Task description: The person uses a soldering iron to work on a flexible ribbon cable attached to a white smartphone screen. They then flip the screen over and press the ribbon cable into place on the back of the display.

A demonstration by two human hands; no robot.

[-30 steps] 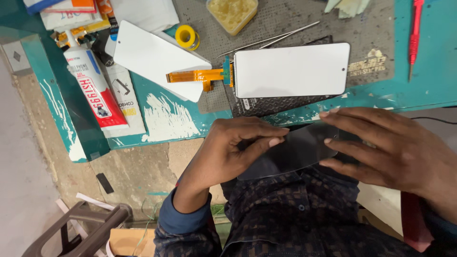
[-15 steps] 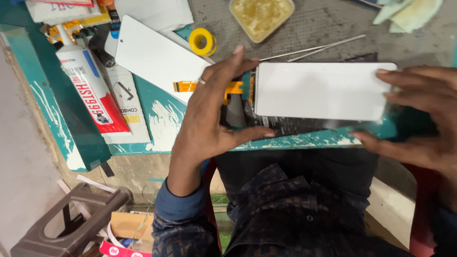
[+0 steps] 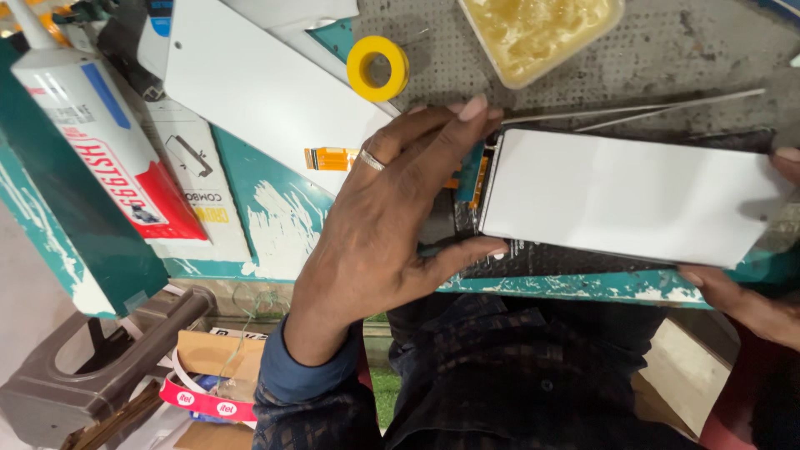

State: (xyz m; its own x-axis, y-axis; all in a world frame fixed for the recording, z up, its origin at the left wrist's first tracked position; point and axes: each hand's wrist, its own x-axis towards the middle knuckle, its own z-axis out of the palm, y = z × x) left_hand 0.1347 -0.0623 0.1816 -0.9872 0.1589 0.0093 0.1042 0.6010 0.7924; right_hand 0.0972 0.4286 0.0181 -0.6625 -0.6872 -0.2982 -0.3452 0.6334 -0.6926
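The teal surface (image 3: pixel 275 217) carries a white phone screen panel (image 3: pixel 625 196) lying flat near its front edge, long axis running left to right, its orange flex cable (image 3: pixel 332 158) end pointing left under the left hand (image 3: pixel 392 225). That hand spreads wide over the panel's left end, thumb on the near edge and fingertips on the far edge, hiding the connector. The right hand (image 3: pixel 750 300) is mostly cut off at the frame's edge, fingertips touching the panel's right end; its grip is unclear.

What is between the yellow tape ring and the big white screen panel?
In the head view, the left hand's fingers lie between the yellow tape ring and the white screen panel.
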